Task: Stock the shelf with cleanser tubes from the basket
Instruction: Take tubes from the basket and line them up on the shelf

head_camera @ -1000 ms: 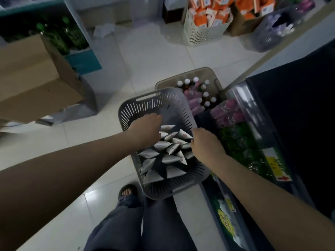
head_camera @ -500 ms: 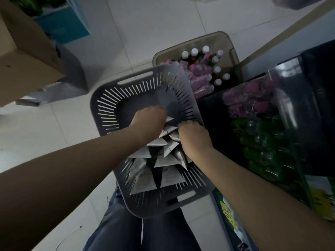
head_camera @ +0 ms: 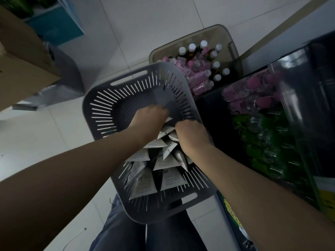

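Observation:
A grey slotted basket (head_camera: pixel 108 98) rests on my lap, holding several white cleanser tubes (head_camera: pixel 170 176) standing with their flat crimped ends up. Both hands reach down into the far half of the tube cluster. My left hand (head_camera: pixel 150 118) is curled over the tubes at the back, and my right hand (head_camera: pixel 190 134) is closed around tubes just beside it. The fingertips of both hands are hidden among the tubes. The shelf (head_camera: pixel 272 124) stands to my right, dark, with pink and green products on it.
A tan basket (head_camera: pixel 233 49) with white-capped bottles and pink tubes sits on the tiled floor beyond the grey basket. A cardboard box (head_camera: pixel 23 60) hangs over at the left. My legs (head_camera: pixel 145 236) are under the basket.
The view has tipped down and closed in on the basket. Both hands have pushed deeper into the tubes and drawn closer together.

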